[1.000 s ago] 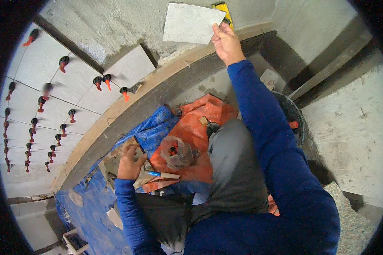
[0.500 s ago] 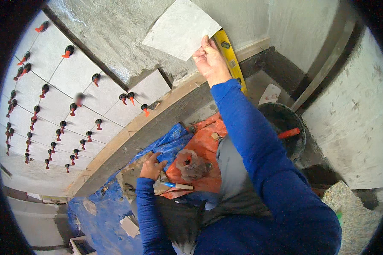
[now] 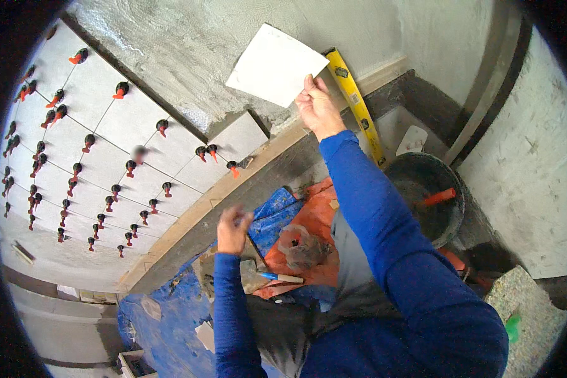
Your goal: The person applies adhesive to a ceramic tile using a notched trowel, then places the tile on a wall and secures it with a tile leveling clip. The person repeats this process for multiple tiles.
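My right hand [image 3: 320, 108] is raised toward the grey mortared wall [image 3: 201, 53], thumb and fingers closed on the lower right corner of a square whitish tile [image 3: 277, 63]. Just beside that hand, a yellow spirit level [image 3: 357, 104] leans along a wooden batten [image 3: 384, 79]. Lower and to the left is my left hand [image 3: 233, 232], raised near the batten; its fingers are smeared by motion, so whether it grips anything cannot be made out. Light tiles [image 3: 183, 151] cover the wall at left, with black and red levelling knobs [image 3: 121, 90] along their joints.
A dark bucket [image 3: 450, 217] with a red-orange handle inside stands at right. Orange sheeting [image 3: 321, 217] and a blue tarp [image 3: 170, 315] lie below, with a clear crumpled plastic bag [image 3: 305, 249] and a blue-and-wood tool [image 3: 280, 277]. A speckled slab [image 3: 526, 315] sits lower right.
My left hand has lifted up from over the tarp toward the batten. My right hand still holds the tile, which now sits slightly lower and farther right in view and looks brighter. The view has shifted.
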Tool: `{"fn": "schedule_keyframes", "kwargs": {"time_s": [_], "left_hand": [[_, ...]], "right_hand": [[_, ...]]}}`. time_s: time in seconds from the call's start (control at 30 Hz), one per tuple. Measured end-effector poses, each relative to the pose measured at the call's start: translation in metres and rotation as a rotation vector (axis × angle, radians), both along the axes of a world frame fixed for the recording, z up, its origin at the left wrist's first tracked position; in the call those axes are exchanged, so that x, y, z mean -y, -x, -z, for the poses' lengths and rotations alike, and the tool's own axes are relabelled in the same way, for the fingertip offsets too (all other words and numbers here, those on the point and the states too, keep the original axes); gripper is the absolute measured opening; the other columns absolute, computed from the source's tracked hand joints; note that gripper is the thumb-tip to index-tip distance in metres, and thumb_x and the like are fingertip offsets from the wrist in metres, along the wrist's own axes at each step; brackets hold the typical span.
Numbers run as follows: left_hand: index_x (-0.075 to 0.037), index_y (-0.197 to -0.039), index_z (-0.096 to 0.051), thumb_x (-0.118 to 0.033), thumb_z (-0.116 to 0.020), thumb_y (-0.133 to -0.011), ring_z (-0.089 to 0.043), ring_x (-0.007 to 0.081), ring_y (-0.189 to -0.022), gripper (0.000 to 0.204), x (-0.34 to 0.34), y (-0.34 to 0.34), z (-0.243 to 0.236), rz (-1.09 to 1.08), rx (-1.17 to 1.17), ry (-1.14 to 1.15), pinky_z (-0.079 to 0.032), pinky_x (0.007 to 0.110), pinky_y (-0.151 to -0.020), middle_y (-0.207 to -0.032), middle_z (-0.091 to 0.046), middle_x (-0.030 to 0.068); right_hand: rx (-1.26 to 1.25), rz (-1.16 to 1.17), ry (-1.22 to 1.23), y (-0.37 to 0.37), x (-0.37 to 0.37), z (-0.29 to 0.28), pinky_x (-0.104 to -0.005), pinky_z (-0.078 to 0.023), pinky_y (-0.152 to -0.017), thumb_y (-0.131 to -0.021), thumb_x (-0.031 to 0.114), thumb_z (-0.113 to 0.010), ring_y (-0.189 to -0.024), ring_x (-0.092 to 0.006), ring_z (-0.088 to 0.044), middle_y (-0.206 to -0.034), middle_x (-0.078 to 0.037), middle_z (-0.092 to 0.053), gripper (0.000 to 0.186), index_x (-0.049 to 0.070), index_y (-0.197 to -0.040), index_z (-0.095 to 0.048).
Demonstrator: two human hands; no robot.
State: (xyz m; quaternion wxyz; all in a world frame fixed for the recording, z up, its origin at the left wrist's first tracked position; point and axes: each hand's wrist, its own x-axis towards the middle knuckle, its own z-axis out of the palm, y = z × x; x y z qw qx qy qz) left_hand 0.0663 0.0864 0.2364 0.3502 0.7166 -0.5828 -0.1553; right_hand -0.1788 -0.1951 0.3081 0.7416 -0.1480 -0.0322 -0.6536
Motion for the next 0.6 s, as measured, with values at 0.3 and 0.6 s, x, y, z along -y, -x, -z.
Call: {"fn": "schedule_keyframes", "kwargs": {"time_s": [0.3,0.6], "left_hand": [[0.011,-0.127,-0.061,-0.021,-0.071,-0.097,-0.072,0.0178,-0.084,0.045,0.163,0.061,-0.159,0.022,-0.316,0.535,-0.058,0.030,-0.077,-0.096,-0.074,0.0158],[0.010,-0.106,-0.070,-0.007,-0.075,-0.090,-0.073,0.0183,-0.075,0.024,0.195,0.070,-0.175,-0.002,-0.219,0.455,-0.060,0.028,-0.069,-0.088,-0.074,0.0141]], "right_hand": [[0.014,-0.062,-0.083,-0.012,-0.015,0.012,-0.0203,-0.039,-0.060,-0.097,0.010,-0.070,-0.072,-0.0043,-0.045,-0.092,0.004,-0.055,0.016,0.013,-0.098,-0.054],[0.027,0.013,-0.351,-0.032,-0.013,0.024,-0.0219,-0.042,-0.063,-0.095,0.013,-0.073,-0.071,-0.0073,-0.047,-0.085,0.003,-0.053,0.017,0.013,-0.100,-0.056]]}}
